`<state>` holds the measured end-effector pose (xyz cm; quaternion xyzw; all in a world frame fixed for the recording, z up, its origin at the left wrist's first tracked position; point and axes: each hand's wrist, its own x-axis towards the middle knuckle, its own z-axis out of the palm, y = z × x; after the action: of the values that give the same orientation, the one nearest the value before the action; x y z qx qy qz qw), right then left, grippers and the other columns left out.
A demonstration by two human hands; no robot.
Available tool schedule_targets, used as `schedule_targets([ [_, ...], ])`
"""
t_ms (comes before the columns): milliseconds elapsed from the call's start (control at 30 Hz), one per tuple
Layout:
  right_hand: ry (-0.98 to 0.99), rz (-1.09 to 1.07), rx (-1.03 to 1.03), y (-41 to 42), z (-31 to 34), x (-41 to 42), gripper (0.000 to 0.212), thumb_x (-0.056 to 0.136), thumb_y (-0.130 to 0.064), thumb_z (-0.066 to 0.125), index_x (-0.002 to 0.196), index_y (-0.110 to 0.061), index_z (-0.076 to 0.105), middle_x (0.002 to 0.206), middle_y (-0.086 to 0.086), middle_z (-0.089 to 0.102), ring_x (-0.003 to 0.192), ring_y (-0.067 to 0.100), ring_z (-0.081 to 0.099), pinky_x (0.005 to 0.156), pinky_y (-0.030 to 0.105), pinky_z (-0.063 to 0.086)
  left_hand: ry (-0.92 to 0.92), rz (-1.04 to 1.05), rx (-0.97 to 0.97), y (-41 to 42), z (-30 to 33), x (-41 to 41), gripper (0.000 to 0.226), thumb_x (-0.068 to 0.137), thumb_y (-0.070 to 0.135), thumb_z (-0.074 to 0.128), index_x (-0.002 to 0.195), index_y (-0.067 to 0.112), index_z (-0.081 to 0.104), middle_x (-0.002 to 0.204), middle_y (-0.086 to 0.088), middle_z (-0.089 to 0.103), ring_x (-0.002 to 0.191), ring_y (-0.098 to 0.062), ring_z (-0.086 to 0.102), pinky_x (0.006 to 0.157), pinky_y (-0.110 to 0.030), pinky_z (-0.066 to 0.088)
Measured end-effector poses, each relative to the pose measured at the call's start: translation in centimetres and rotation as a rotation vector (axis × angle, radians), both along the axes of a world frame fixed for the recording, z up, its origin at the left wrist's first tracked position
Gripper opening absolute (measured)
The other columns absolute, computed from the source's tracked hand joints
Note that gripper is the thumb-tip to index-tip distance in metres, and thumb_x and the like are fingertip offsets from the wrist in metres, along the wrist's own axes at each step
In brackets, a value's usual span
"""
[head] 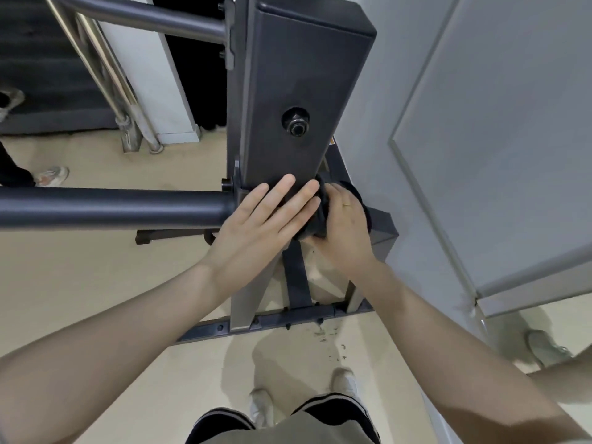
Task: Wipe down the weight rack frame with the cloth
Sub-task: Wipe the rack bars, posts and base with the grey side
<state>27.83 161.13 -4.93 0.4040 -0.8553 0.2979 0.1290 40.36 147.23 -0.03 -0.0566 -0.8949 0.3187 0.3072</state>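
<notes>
Mid-wipe, by the look of it, low on the dark upright post [298, 75] of the weight rack frame. Dark cloth [315, 219] bunched at the post's lower right corner, just below the bolt [296, 121] on its face. Right hand [339, 225] curled round the cloth, gripping it against that corner; ring visible on 1 finger. Left hand [256, 225] flat beside it, fingers [278, 190] straight and slightly spread, pressing on the post's lower face next to the junction with the horizontal bar [112, 208].

Progress hard to judge: no visible streaks or dust to tell cleaned from uncleaned. Likely still to do: the horizontal bar left of the post, the upper bar [153, 19], and the base rails [288, 317] beneath the post.
</notes>
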Motion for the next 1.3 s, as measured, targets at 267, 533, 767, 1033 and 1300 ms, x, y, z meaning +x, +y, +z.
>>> schedule_targets([
  [267, -0.185, -0.105, 0.116, 5.9, -1.5, -4.8, 0.066, 0.051, -0.038, 0.083, 0.104, -0.012, 0.054, 0.087, -0.004, 0.056, 0.084, 0.025, 0.058, 0.073, 0.037, 0.046, -0.072, -0.018, -0.047, 1.6, -0.7, 0.4, 0.054, 0.095, 0.001, 0.023, 0.148, 0.002, 0.015, 0.156, -0.013, 0.005, 0.14, -0.032, 0.005, 0.115, -0.041, 0.002],
  [533, -0.203, 0.219, 0.191, 5.1, -2.0, -6.5, 0.089, 0.056, -0.036, 0.087, 0.128, -0.003, 0.046, 0.114, 0.013, 0.059, 0.106, 0.034, 0.056, 0.096, 0.051, 0.042, -0.227, 0.071, -0.063, 5.5, -3.0, -4.7, 0.063, 0.09, 0.01, 0.036, 0.146, -0.005, 0.012, 0.155, -0.019, 0.01, 0.143, -0.033, 0.008, 0.117, -0.043, 0.0],
  [767, -0.503, 0.233, 0.213, 10.6, -4.2, -11.6, 0.095, 0.054, -0.052, 0.083, 0.13, -0.009, 0.044, 0.113, -0.003, 0.054, 0.103, 0.014, 0.051, 0.083, 0.022, 0.04, -0.216, 0.164, 0.251, 8.4, -3.0, -8.0, 0.037, 0.071, 0.01, 0.067, 0.108, 0.003, 0.064, 0.112, -0.018, 0.064, 0.104, -0.032, 0.061, 0.093, -0.042, 0.038],
  [1033, -0.685, 0.375, 0.111, 10.3, -6.9, -12.6, 0.085, 0.064, -0.036, 0.086, 0.132, -0.021, 0.038, 0.127, -0.003, 0.051, 0.116, 0.01, 0.049, 0.097, 0.027, 0.043, -0.214, 0.379, 0.354, 11.2, -3.6, -9.2, 0.059, 0.064, 0.04, 0.081, 0.104, 0.002, 0.062, 0.114, -0.017, 0.064, 0.108, -0.034, 0.059, 0.099, -0.045, 0.034],
  [1300, -0.944, 0.346, 0.076, 10.3, -7.6, -13.3, 0.078, 0.063, -0.019, 0.086, 0.121, -0.034, 0.037, 0.113, -0.018, 0.048, 0.103, 0.0, 0.051, 0.091, 0.021, 0.046, -0.266, 0.445, 0.433, 13.0, -4.4, -10.5, 0.048, 0.066, 0.02, 0.08, 0.106, 0.004, 0.061, 0.116, -0.017, 0.063, 0.11, -0.032, 0.058, 0.104, -0.043, 0.031],
])
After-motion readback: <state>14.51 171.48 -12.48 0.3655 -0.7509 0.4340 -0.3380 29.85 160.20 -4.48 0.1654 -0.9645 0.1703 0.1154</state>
